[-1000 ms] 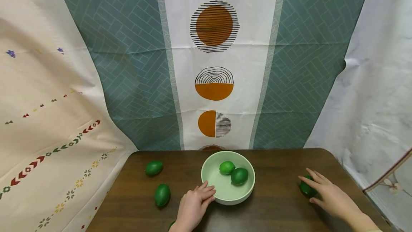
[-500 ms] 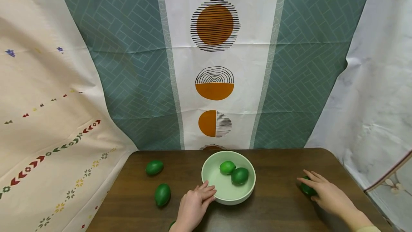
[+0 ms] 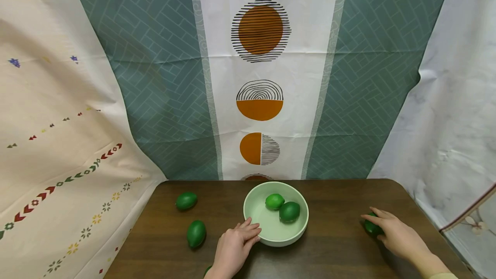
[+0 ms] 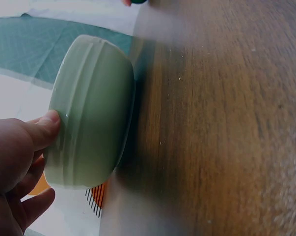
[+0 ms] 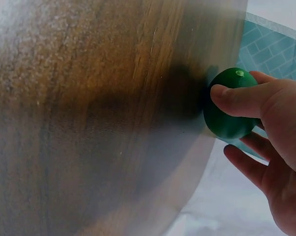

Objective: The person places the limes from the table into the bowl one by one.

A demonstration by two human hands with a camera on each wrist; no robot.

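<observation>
My left hand (image 3: 234,246) holds the near left rim of a pale green bowl (image 3: 269,232). In the left wrist view its thumb presses the outer wall of the bowl (image 4: 96,113), with the other fingers partly behind it. Inside the bowl lie a bright green lime (image 3: 274,201) and a larger dark green one (image 3: 289,212), side by side. At the right of the table my right hand (image 3: 401,238) grips another dark green lime (image 5: 231,123) between thumb and fingers, mostly covered by the hand in the head view.
Two dark green limes, one farther back (image 3: 187,200) and one nearer (image 3: 196,234), lie left of the bowl. A sliver of another green thing (image 3: 208,269) shows beside my left wrist. The brown wooden table (image 3: 329,210) ends at hanging cloths (image 3: 174,98) behind and at both sides.
My right fingers have closed in from loosely spread above the lime to gripping it. My left hand, the bowl and the other limes stay as they were.
</observation>
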